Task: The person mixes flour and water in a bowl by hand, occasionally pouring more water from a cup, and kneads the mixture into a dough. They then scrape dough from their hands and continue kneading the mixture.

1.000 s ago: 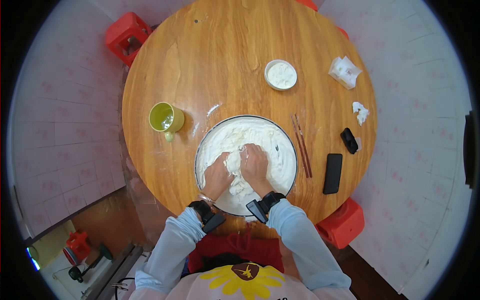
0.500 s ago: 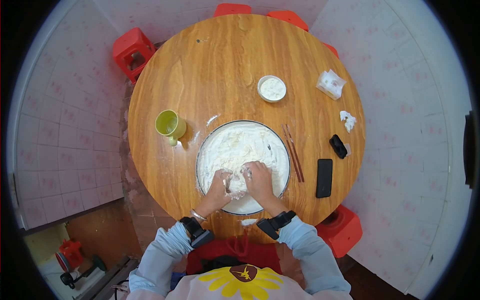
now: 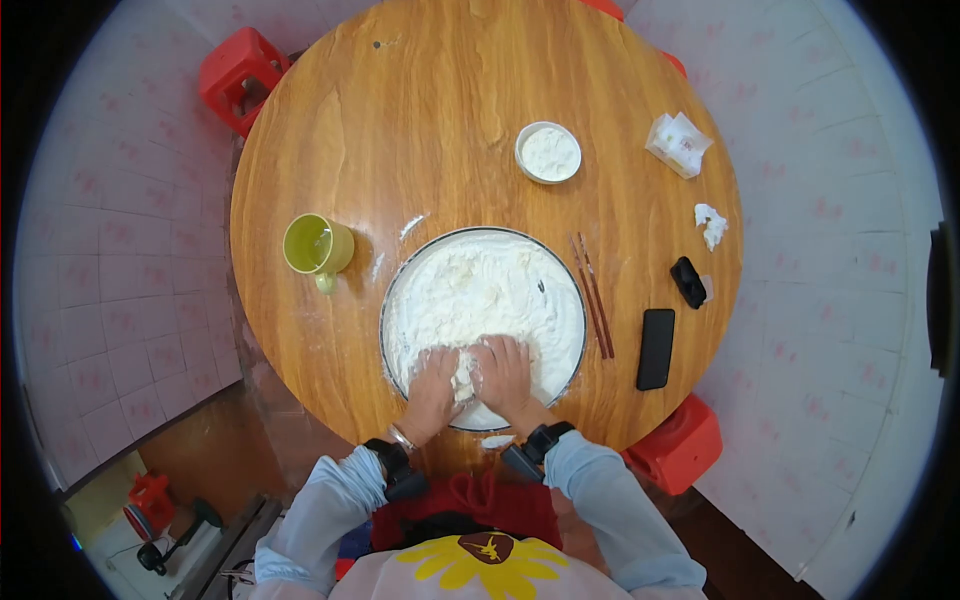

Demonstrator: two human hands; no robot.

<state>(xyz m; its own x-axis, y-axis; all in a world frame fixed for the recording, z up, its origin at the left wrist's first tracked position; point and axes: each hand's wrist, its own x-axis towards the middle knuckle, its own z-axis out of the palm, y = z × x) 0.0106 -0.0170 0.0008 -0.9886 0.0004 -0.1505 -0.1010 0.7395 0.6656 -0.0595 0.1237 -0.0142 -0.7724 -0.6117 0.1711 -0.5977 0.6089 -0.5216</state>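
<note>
A wide round tray (image 3: 384, 335) with a dark rim holds white flour (image 3: 470, 275), spread thickly over its bottom. At its near side, my left hand (image 3: 432, 388) and my right hand (image 3: 503, 374) are close together, fingers curled down into a lumpy, floury dough (image 3: 463, 380). Part of this dough shows between the thumbs; the rest is hidden under the palms and fingers. A small dark mark lies on the flour at the upper right of the tray.
A yellow-green mug (image 3: 320, 246) with clear liquid stands left. Beyond the tray is a white bowl (image 3: 548, 153) of flour. Right of it lie chopsticks (image 3: 594, 297), a phone (image 3: 655, 349), a black case (image 3: 688, 282), crumpled tissue (image 3: 711, 226) and a tissue pack (image 3: 679, 145). Red stools (image 3: 243, 78) surround the table (image 3: 450, 120).
My hands have pressed down onto the dough, the right turning palm-down with fingers forward. The gap between the hands is narrower. The whole view has shifted slightly.
</note>
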